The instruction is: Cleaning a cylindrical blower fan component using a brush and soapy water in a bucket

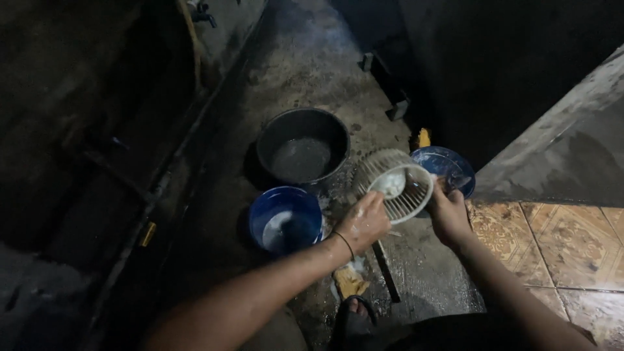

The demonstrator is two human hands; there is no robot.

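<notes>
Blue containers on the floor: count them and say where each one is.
2. One blue bucket holding soapy water sits left of the left hand. One blue basin sits behind the white blower wheel, partly hidden by it. Dark areas may hide more.

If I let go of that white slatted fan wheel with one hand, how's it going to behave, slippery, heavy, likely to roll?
The fan wheel looks like thin pale plastic with open slats, so probably light and fairly stiff. Foam shows inside it and on the left hand, so it is likely slippery. Its drum shape would probably roll on the wet floor if the right hand alone slipped.
</notes>
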